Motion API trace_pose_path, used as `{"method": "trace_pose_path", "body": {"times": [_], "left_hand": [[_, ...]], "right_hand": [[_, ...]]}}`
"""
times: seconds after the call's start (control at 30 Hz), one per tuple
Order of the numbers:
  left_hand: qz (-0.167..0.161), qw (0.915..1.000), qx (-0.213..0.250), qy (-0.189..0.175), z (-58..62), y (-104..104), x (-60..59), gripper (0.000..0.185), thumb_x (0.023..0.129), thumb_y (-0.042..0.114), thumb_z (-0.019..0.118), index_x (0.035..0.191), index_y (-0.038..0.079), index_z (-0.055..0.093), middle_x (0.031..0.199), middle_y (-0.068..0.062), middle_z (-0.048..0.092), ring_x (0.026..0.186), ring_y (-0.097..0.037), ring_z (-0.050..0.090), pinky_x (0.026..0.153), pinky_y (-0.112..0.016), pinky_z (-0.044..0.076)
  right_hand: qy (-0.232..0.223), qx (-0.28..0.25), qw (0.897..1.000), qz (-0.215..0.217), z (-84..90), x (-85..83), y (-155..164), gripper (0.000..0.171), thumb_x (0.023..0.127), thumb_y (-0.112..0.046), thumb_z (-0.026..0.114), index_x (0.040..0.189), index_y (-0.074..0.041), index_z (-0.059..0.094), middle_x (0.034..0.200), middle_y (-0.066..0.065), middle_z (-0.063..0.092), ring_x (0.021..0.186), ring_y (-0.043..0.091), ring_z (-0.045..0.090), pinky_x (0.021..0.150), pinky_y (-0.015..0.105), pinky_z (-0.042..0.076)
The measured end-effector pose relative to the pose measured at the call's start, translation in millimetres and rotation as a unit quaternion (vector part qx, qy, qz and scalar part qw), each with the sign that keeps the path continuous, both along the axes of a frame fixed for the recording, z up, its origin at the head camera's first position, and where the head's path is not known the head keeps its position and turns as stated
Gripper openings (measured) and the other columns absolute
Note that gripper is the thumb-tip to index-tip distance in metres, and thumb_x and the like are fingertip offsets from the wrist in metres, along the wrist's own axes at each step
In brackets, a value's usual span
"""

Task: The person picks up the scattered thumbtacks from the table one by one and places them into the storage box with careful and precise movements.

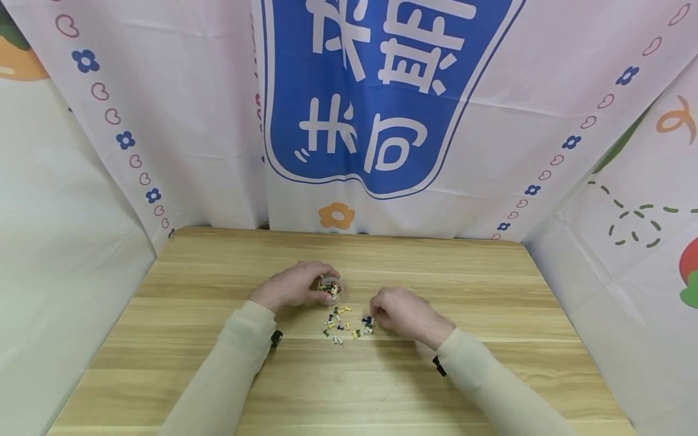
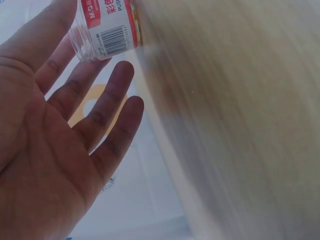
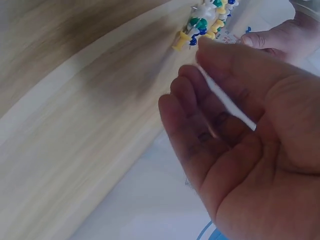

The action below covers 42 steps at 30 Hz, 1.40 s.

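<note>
A small clear jar (image 1: 330, 289) of colored push pins sits on the wooden table, its threaded mouth uncovered. My left hand (image 1: 297, 284) holds the jar between thumb and fingers. The left wrist view shows a red-and-white label with a barcode on the jar (image 2: 112, 30); the other fingers (image 2: 112, 97) spread below it. Loose push pins (image 1: 348, 326) in yellow, white, green and blue lie in front of the jar. At their right edge is my right hand (image 1: 403, 312), its fingers curled. Several pins (image 3: 200, 25) show just past its thumb tip; I cannot tell whether it pinches one.
The wooden table (image 1: 191, 363) extends around both hands. Behind it hangs a printed white cloth (image 1: 218, 151) with a blue panel, and more cloth covers both sides. A black wrist strap (image 1: 439, 366) shows at the right sleeve.
</note>
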State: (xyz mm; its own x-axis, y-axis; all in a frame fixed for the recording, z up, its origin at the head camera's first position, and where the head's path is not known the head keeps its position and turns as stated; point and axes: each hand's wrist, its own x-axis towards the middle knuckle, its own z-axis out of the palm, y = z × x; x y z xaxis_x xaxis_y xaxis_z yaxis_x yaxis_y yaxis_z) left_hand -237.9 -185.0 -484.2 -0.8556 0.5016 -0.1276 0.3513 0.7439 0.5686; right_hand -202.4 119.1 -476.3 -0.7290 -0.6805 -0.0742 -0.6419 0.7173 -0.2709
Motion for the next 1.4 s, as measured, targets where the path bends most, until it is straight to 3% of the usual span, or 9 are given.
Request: {"method": "trace_pose_path", "body": {"times": [0.23,0.63,0.97,1.13,1.4], "left_hand": [[0.001,1.0000,0.004,-0.002,0.6,0,-0.7,0.049,0.107,0.031,0.089,0.153,0.020,0.074,0.154,-0.007,0.077,0.147,-0.034,0.068,0.128,-0.062,0.055],[0.001,1.0000,-0.001,0.000,0.7,2,-1.0,0.050,0.107,0.032,0.089,0.153,0.020,0.074,0.154,-0.008,0.076,0.148,-0.035,0.068,0.129,-0.062,0.054],[-0.001,1.0000,0.000,-0.001,0.5,1,-1.3,0.050,0.107,0.032,0.089,0.153,0.020,0.073,0.153,-0.008,0.076,0.150,-0.035,0.067,0.131,-0.062,0.053],[-0.004,1.0000,0.002,0.001,0.6,0,-0.6,0.050,0.107,0.031,0.089,0.153,0.020,0.074,0.153,-0.007,0.077,0.150,-0.035,0.067,0.131,-0.062,0.053],[-0.003,1.0000,0.001,0.002,0.5,-1,-0.7,0.050,0.107,0.031,0.089,0.153,0.021,0.074,0.154,-0.007,0.076,0.152,-0.037,0.066,0.132,-0.064,0.052]], "right_hand": [[0.010,0.023,0.999,0.041,0.5,-0.9,2,0.013,0.099,-0.003,0.089,0.101,-0.016,0.085,0.102,-0.002,0.082,0.088,0.011,0.072,0.083,0.030,0.066],[0.030,0.036,0.997,0.055,-4.0,-1.5,4,0.014,0.098,-0.005,0.092,0.097,-0.016,0.083,0.096,-0.004,0.080,0.085,0.009,0.070,0.081,0.028,0.066],[0.020,0.021,0.999,0.036,-6.0,-3.0,6,0.017,0.098,0.000,0.087,0.096,-0.016,0.083,0.096,-0.003,0.080,0.085,0.010,0.071,0.079,0.030,0.066],[0.017,0.021,0.999,0.017,-1.6,-4.0,4,0.013,0.103,-0.003,0.084,0.100,-0.016,0.083,0.100,-0.002,0.081,0.087,0.012,0.072,0.080,0.031,0.066],[0.019,-0.017,1.000,-0.003,4.2,-8.4,-5,0.010,0.105,-0.004,0.082,0.105,-0.013,0.086,0.103,0.001,0.082,0.093,0.013,0.075,0.084,0.031,0.067]]}}
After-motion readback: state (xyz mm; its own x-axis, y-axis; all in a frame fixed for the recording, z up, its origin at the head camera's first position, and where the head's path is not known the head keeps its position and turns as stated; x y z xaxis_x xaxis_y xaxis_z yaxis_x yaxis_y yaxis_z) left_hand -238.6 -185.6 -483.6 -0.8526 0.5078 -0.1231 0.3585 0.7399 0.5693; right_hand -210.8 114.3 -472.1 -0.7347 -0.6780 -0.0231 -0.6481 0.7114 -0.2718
